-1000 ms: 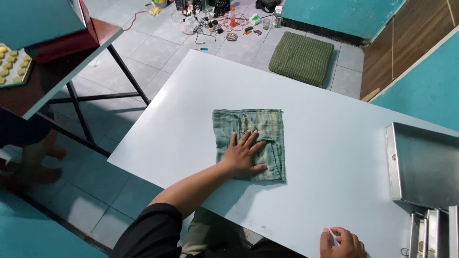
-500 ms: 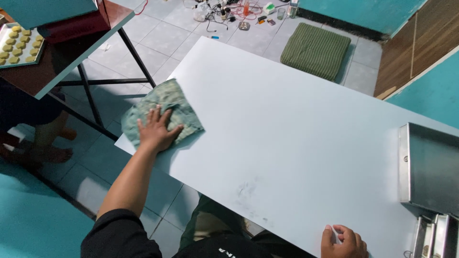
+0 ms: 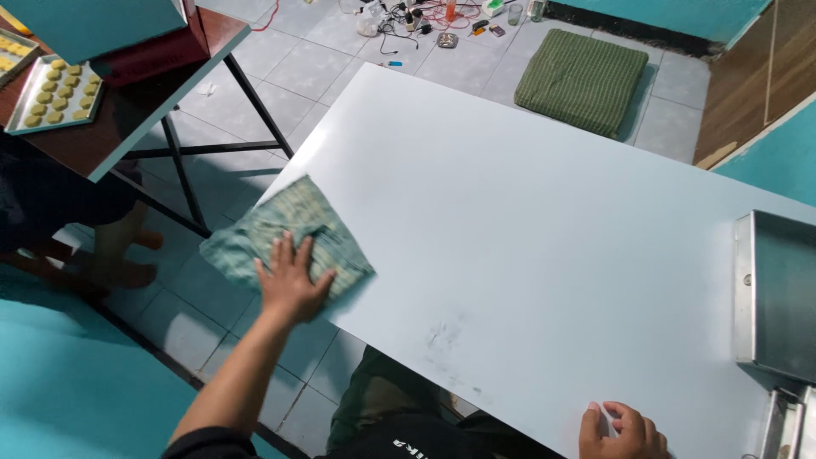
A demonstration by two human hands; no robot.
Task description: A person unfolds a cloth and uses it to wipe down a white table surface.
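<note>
Nearest me, the right hand (image 3: 623, 432) curls on the white table's (image 3: 527, 221) near edge, perhaps pinching something small, while the left hand (image 3: 292, 285) presses flat, fingers spread, on the green cloth (image 3: 280, 234) overhanging the left edge, mid-wipe; grey smudges (image 3: 446, 331) seem due next.

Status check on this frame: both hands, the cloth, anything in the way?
Left hand flat on green cloth at table edge, cloth overhanging. Right hand at near edge, fingers curled. Metal tray far right.
</note>
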